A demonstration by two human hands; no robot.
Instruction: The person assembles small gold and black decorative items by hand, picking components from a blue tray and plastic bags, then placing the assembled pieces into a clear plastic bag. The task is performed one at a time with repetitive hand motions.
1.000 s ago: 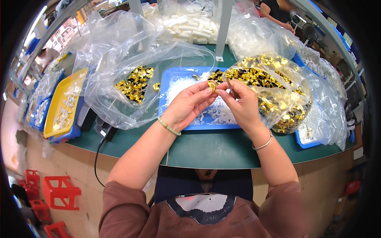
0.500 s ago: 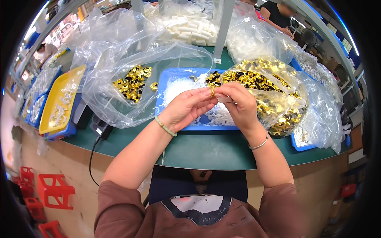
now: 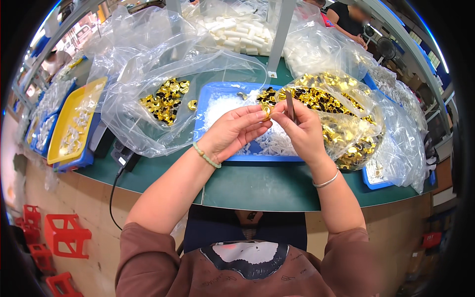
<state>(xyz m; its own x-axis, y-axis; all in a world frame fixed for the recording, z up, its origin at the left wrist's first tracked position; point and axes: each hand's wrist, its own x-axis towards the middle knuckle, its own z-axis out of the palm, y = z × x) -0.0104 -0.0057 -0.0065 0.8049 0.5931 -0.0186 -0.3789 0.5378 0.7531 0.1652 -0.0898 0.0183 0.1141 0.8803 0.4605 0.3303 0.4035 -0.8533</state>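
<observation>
At the centre of the frame, the left hand (image 3: 232, 131) pinches a small round gold metal cap (image 3: 266, 111) at its fingertips above the blue plastic tray (image 3: 208, 106). The right hand (image 3: 302, 131) grasps thin grey metal tweezers (image 3: 290, 105) just beside it. The step looks like fitting; next calls for steady alignment.

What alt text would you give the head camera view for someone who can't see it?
Both hands meet over a blue tray of white bits: the left hand pinches a small gold piece, the right hand holds tweezers. Clear bags of gold pieces sit around them on the green table.
</observation>
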